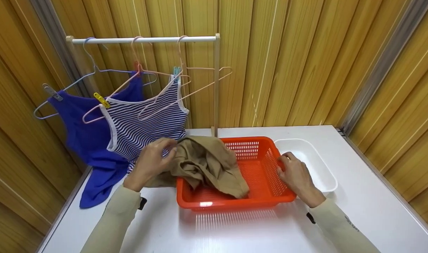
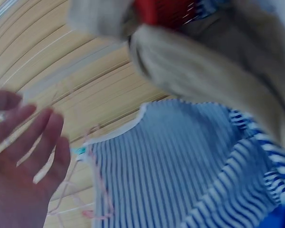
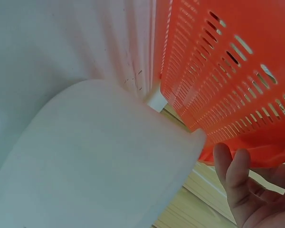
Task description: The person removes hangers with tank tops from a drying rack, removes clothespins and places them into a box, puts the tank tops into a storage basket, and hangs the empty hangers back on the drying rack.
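In the head view, brown cloth (image 1: 208,165) drapes over the left rim of a red basket (image 1: 235,204) on the tabletop (image 1: 368,196). The right hand (image 1: 298,175) is at the opposite rim, perhaps to steady it; whether it grips is unclear. Yellow peg (image 1: 101,100) and hanger suspend a striped top (image 1: 147,119), likely against slipping.

In the left wrist view, the left hand (image 2: 31,161) has loosely spread fingers, holding nothing, beside the cloth.

In the right wrist view, curled fingers (image 3: 237,171) meet the basket's edge near a white tub (image 3: 99,156).
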### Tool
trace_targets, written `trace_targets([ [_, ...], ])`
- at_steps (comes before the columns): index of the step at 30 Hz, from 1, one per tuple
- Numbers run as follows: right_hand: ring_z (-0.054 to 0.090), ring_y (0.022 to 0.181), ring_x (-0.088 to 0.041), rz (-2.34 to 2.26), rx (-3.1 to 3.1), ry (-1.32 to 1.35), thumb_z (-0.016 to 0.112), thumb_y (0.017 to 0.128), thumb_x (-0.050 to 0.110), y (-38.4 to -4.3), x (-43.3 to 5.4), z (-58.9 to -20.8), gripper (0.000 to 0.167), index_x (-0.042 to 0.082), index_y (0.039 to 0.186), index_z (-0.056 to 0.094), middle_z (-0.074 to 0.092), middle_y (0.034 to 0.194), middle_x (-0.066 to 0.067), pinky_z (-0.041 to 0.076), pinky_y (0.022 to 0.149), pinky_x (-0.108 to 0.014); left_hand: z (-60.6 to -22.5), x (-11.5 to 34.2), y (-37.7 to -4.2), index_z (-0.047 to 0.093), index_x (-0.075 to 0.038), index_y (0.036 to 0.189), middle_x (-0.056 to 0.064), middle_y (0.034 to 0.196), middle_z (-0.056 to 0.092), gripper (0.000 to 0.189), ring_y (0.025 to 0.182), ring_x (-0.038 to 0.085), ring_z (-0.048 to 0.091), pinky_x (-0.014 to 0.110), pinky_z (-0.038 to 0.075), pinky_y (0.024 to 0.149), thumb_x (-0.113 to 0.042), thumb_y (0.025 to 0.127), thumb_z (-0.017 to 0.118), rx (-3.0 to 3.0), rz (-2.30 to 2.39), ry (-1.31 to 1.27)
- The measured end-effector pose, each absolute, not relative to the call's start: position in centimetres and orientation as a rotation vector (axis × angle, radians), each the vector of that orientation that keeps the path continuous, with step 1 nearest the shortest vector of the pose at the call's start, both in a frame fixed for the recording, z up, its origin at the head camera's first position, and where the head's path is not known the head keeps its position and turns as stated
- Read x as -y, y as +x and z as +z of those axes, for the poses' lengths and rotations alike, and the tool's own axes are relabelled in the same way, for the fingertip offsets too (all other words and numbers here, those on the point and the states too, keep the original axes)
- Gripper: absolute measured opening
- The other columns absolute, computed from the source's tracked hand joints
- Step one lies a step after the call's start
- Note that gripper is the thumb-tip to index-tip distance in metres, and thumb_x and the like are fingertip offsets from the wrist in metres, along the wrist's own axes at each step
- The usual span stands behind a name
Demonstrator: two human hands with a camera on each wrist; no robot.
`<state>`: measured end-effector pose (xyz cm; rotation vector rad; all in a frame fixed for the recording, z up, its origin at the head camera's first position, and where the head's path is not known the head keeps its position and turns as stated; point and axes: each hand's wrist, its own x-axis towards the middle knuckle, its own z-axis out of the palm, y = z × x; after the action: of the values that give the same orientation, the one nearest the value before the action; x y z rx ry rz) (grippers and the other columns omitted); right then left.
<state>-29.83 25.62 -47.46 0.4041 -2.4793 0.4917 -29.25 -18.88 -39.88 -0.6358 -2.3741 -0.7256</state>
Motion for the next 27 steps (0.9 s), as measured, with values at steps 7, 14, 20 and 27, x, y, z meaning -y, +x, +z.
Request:
trace_targets([
  [7, 0.064, 0.072, -0.035, 0.598, 2.469, 0.315, 0.074, 0.075, 0.001, -29.9, -25.5, -47.5, 0.019, -0.001, 0.094, 0.072, 0.061, 0.091, -0.019, 0.055, 0.062, -0.049, -42.1, 19.0, -28.4, 0.068, -0.008, 0.114, 0.008, 0.11, 0.069, 0.032, 0.098, 0.026, 0.067, 0.045, 0.054, 0.087, -0.025, 0.087, 0.073, 2.609, -0.758, -0.741],
  [14, 0.064, 0.073, -0.036, 0.608, 2.492, 0.27, 0.071, 0.076, 0.002, -29.7, -25.3, -47.5, 0.019, -0.001, 0.095, 0.072, 0.061, 0.091, -0.019, 0.054, 0.064, -0.051, -42.8, 18.7, -28.3, 0.066, -0.012, 0.119, 0.006, 0.107, 0.07, 0.038, 0.093, 0.023, 0.066, 0.043, 0.055, 0.083, -0.029, 0.086, 0.075, 2.697, -0.747, -0.772],
  [20, 0.062, 0.067, -0.034, 0.565, 2.476, 0.267, 0.072, 0.075, 0.003, -29.7, -25.3, -47.6, 0.019, 0.0, 0.094, 0.073, 0.062, 0.089, -0.016, 0.052, 0.058, -0.05, -43.1, 18.4, -28.3, 0.068, -0.012, 0.11, 0.006, 0.111, 0.069, 0.027, 0.092, 0.022, 0.062, 0.043, 0.053, 0.085, -0.019, 0.085, 0.077, 2.711, -0.738, -0.797],
  [27, 0.064, 0.069, -0.033, 0.508, 2.456, 0.252, 0.072, 0.074, 0.006, -29.7, -25.3, -47.8, 0.017, 0.003, 0.091, 0.073, 0.064, 0.089, -0.011, 0.051, 0.055, -0.05, -43.1, 16.9, -28.3, 0.069, -0.005, 0.089, 0.006, 0.088, 0.067, 0.012, 0.081, 0.019, 0.062, 0.036, 0.054, 0.075, 0.0, 0.081, 0.075, 2.534, -0.758, -0.826],
])
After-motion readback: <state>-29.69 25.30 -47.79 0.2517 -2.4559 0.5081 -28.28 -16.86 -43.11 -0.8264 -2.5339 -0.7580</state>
